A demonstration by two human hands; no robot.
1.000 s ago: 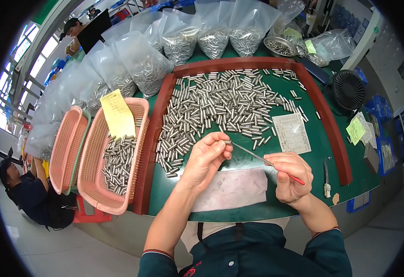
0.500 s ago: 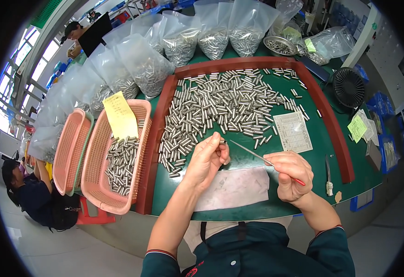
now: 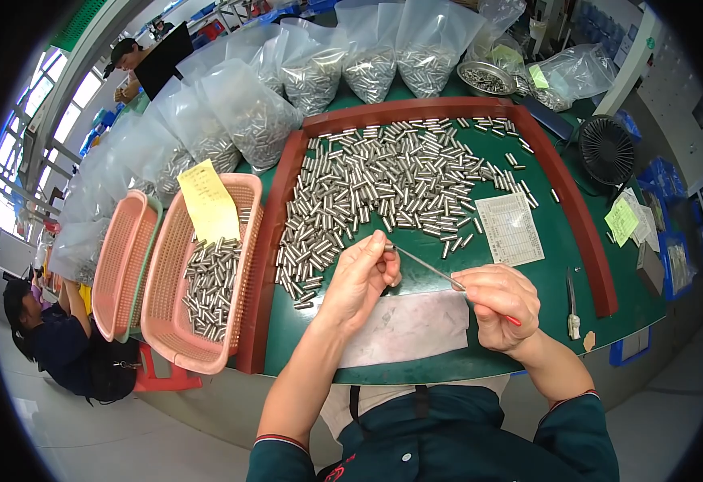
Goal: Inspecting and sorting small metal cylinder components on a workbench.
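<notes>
A green bench (image 3: 560, 265) in a busy workshop carries a red-rimmed tray area strewn with small metal cylinders (image 3: 383, 185), clear bags of the same parts (image 3: 367, 64) stacked along the far edge and pink baskets (image 3: 198, 281) at the left. Near the front edge, the left hand (image 3: 359, 277) pinches a single cylinder (image 3: 388, 247) between thumb and fingertips, fingers closed around it, wrist raised off the bench. The right hand (image 3: 500, 305) is curled shut on a thin rod (image 3: 432, 269) with a red handle, its tip angled up-left to the cylinder's end. The step in hand appears to be probing or checking one piece; whether the tip has entered the bore is too small to tell. The next move calls for steady alignment of rod and cylinder above the pale sheet (image 3: 407, 329).
</notes>
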